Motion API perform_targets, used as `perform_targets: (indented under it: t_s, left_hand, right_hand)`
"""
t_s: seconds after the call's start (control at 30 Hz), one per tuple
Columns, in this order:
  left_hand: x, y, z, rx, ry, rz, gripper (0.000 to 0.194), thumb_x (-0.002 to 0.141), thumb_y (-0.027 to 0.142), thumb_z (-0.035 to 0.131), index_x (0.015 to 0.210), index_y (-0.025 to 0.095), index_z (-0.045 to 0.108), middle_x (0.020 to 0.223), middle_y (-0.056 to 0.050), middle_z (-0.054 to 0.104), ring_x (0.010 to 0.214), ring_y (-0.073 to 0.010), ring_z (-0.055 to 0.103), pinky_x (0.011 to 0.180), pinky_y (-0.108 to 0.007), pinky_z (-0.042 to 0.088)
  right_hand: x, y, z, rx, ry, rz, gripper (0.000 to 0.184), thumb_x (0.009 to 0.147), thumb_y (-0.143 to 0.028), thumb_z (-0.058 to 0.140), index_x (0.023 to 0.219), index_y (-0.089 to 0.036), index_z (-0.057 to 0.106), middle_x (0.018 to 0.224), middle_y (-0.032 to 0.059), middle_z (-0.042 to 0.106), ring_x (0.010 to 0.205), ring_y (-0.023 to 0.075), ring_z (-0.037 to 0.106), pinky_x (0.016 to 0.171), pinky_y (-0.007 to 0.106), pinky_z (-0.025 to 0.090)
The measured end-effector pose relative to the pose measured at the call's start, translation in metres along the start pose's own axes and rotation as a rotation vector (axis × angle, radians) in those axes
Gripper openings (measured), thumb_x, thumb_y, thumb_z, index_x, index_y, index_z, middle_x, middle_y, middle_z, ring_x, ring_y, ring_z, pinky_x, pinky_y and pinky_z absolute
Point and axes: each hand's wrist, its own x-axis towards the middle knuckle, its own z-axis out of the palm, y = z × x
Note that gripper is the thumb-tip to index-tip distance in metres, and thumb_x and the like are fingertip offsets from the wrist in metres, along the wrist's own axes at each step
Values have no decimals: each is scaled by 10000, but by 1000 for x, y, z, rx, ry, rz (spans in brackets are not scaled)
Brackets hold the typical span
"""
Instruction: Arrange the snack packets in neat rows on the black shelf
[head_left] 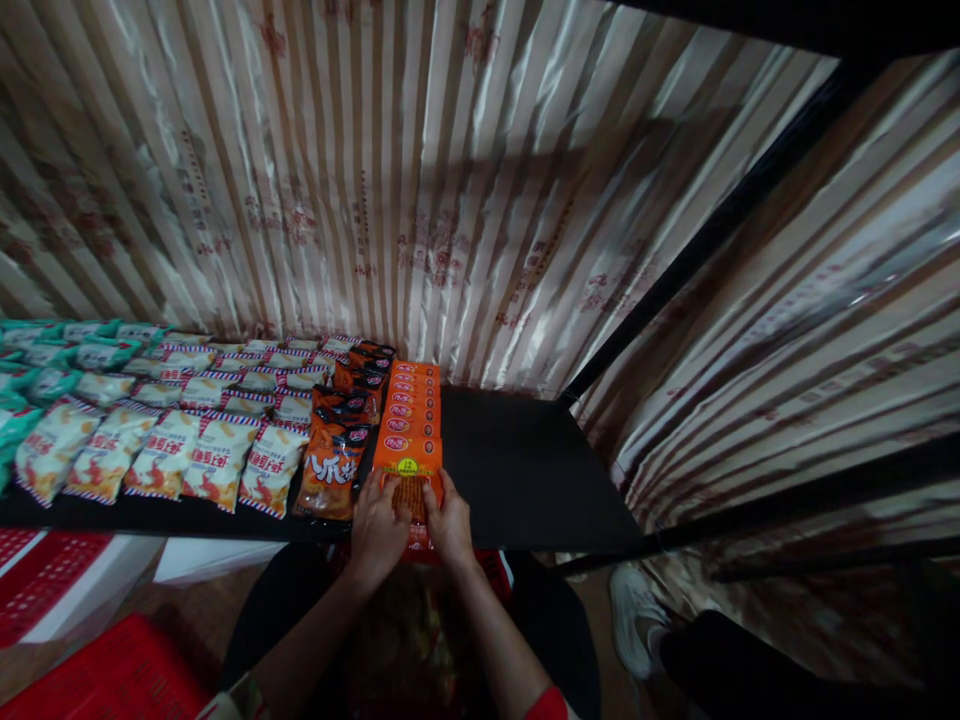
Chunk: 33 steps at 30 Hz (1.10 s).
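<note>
An orange snack packet (409, 490) with a clear window and brown contents lies at the front edge of the black shelf. My left hand (377, 528) grips its left side, and my right hand (452, 522) its right side, thumbs on top. Behind it a row of matching orange packets (405, 413) overlaps back toward the curtain. Just left of my left hand stand orange-and-black snack bags (330, 468), also in a row. The undersides of my fingers are hidden.
White snack bags (217, 460) and green bags (15, 432) fill the shelf's left part. Bare black shelf (525, 470) lies to the right, beside a slanting black post (675, 260). A red crate (112, 675) sits below left. Another person's shoe (634, 620) shows below right.
</note>
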Motion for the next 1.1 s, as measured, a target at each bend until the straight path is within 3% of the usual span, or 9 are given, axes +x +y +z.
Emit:
perform_targets:
  t_s: [0.27,0.53,0.8,0.97,1.1]
  left_hand:
    - [11,7,3,52,-20,99,431,818,196,411,1220,117,546,1399,-116,418,1343,-259,270,1089,-391,255]
    - [27,16,7,89,-78,167,456,853,253,393,1297,194,480,1439,-81,365,1372,-287,177,1080,-484,231]
    - [48,12,20,149,-16,254,462,861,264,392,1320,265,449,1454,-45,342,1380,-290,149,1096,-488,168]
    - [53,9,25,145,11,277,457,859,270,404,1312,276,457,1451,-35,348,1375,-290,169,1104,-492,138]
    - [54,8,27,164,8,282,444,862,269,402,1299,259,478,1454,-52,339,1371,-303,180,1103,-504,133]
  right_hand:
    - [3,1,2,10,-24,24,613,868,-453,368,1283,-11,463,1145,208,624,1033,258,619,879,329,471]
    - [5,4,5,21,-35,44,587,858,-415,384,1286,-20,463,1065,190,668,963,252,650,825,324,493]
    - [7,10,7,18,-49,26,579,854,-408,382,1282,-29,472,1183,189,607,1079,252,593,885,333,474]
    - [7,9,7,-36,-81,31,588,861,-375,357,1291,17,442,1157,224,611,1055,265,606,877,342,475]
    - [7,9,7,-34,-62,13,540,868,-345,360,1285,-18,463,1124,201,637,1002,252,635,848,329,489]
